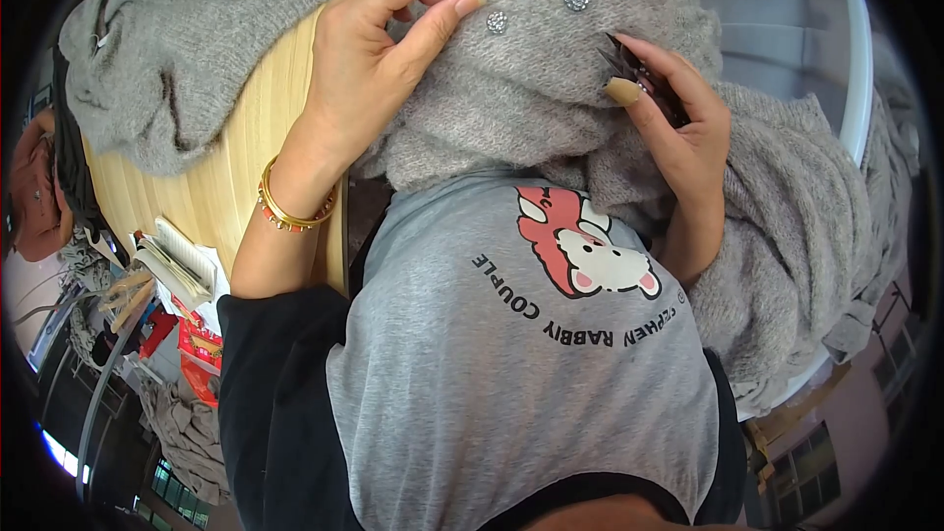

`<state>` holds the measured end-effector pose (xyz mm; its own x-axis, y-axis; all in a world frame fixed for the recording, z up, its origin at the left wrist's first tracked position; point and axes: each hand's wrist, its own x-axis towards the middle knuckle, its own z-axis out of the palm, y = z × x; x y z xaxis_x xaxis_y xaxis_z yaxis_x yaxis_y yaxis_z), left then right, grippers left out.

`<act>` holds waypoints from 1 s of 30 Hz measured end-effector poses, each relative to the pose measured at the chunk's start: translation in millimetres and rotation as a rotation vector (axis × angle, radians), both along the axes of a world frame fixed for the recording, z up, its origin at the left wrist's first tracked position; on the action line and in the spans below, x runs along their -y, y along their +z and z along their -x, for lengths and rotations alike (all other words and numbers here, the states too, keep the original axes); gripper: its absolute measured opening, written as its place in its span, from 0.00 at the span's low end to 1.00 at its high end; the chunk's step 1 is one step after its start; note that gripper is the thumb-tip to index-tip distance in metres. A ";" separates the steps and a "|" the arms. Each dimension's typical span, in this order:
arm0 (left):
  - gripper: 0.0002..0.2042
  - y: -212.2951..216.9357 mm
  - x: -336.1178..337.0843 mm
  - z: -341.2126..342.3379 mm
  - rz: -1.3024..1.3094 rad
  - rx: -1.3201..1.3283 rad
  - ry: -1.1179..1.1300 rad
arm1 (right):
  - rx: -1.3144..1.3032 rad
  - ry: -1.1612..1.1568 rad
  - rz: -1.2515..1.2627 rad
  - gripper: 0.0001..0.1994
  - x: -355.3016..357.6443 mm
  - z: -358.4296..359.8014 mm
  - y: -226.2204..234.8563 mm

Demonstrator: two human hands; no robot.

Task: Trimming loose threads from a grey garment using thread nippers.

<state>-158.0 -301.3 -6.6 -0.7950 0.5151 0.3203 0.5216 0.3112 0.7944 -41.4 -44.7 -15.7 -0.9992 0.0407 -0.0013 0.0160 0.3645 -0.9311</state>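
Over my lap and the table edge lies a grey knitted garment (531,79) with a row of 3 sparkling round buttons, the middle button (576,0) among them. My left hand (388,34) pinches at the knit just left of the nearest button (498,23); whether thread or yarn is between the fingertips is too small to see. Below the row, my right hand (678,108) is closed around small dark thread snips (624,61), their pointed blades toward the buttons. A tan cover sits on the right thumb tip.
A light wooden table (261,103) curves along the left, with a notebook (177,261) and red packets (200,342) near its edge. More grey knitwear (177,29) is piled on it. At right, knitwear hangs over a grey-blue tub (787,29) with a pale rim. Someone's arm shows far left.
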 end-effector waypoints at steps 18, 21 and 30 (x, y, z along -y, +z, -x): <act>0.01 37.8 -6.6 -12.5 -0.305 0.445 0.130 | -0.177 -0.006 -0.531 0.19 41.4 12.6 93.7; 0.01 -28.1 -24.0 21.8 -1.157 -0.067 -0.467 | -0.166 0.064 -0.441 0.19 51.7 6.6 106.0; 0.01 -29.6 -23.6 15.4 -1.078 -0.113 -0.430 | -0.245 0.168 -0.475 0.21 66.6 13.5 78.8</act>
<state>-173.4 -277.6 -36.2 -0.5601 0.1532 0.8141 0.5044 -0.7165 0.4819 -55.0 -111.3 63.0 -0.9607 -0.1792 0.2118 -0.2746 0.7235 -0.6333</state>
